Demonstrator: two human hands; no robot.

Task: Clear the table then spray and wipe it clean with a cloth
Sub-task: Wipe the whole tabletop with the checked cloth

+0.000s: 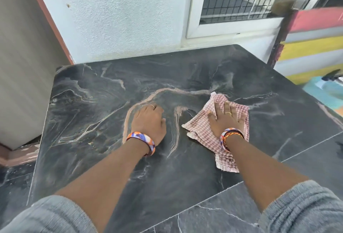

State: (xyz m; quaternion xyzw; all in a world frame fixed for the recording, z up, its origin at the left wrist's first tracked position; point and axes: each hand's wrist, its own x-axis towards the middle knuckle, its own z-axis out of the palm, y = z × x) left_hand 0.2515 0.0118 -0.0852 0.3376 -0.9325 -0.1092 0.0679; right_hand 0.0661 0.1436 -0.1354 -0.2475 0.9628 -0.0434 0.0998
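Cloth [222,121] under flat right hand [225,119]; left hand [150,121] prob. fisted.

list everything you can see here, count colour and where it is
table: one, dark marble pattern with pale veins, fills the middle of the view
cloth: one, pink and white check, flat on the table right of centre, under the right hand
wall: one, pale blue, behind the table
window: one, white frame with a dark grid, upper right
striped surface: one, red, grey and yellow bands, far right
floor: dark marble tiles, bottom right
bangles: two, orange, blue and white, one on each wrist
sleeves: two, grey, pushed up, bottom corners
left hand: curled, resting on the bare table
right hand: flat, pressing on the cloth
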